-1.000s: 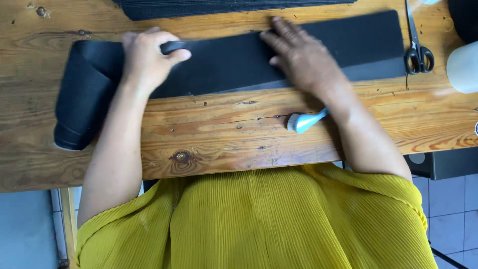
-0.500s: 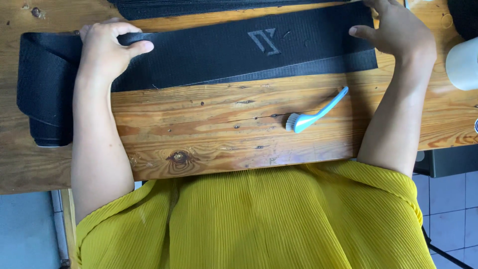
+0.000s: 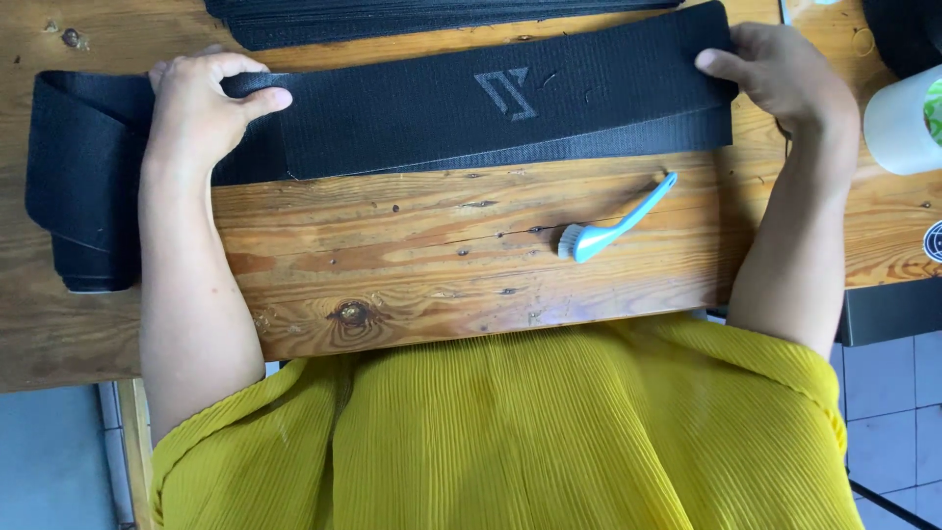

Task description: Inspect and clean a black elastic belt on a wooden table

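Head view, landmark: the wide black strap (image 3: 471, 108) lies flat across the far part of the wooden bench (image 3: 442, 265), a grey emblem facing up near its middle.
Left hand (image 3: 201, 108): rests palm-down on the strap left of the emblem, thumb stretched along the fabric, fingers curled over the far edge; it pins the strap rather than gripping it shut.
Right hand (image 3: 785, 79): at the strap's right end, thumb and fingers pinching the end edge.
Strap's left end: folds over and down into a loose roll at the bench's left side.
Nearer than the strap: a small light-blue brush (image 3: 613, 221) lies untouched on bare wood.
Beyond the strap: a stack of more black straps (image 3: 442, 15).
Right of the strap: a white cup (image 3: 903, 123).
Step in hand: judged as laying out and pulling one length taut, emblem up.
Next move calls for: even tension from both ends, so that the fabric stays flat.
Change from half a second ago: the strap sits slightly nearer the person and more square, with both hands holding the same spots.
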